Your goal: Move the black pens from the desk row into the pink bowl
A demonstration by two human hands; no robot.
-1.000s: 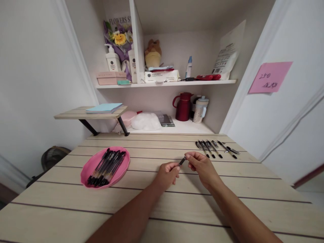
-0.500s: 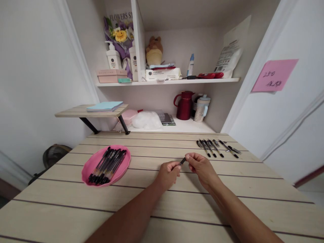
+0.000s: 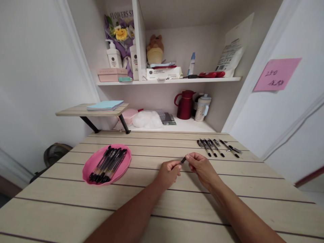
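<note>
Above the middle of the table, my left hand [image 3: 169,173] is closed around a pen [image 3: 183,160], whose black section sticks out between my two hands. My right hand [image 3: 201,167] pinches the far end of that section with thumb and fingertips. The rest of the pen is hidden inside my left hand. To the left, a pink dish [image 3: 128,162] with a wavy rim holds several black pens [image 3: 107,165] lying side by side. On the right, several pens and pen parts [image 3: 210,147] lie in a loose row on the table.
A small raised shelf [image 3: 73,110] with coloured paper [image 3: 105,105] stands at the back left. Behind the table, a cabinet holds a red jug [image 3: 185,105], a pale cup [image 3: 202,108] and a white plastic bag [image 3: 147,119]. A pink note [image 3: 277,75] is on the right wall.
The camera view has shifted very slightly. Both hands keep the same hold on the pen, and nothing else has visibly moved.
</note>
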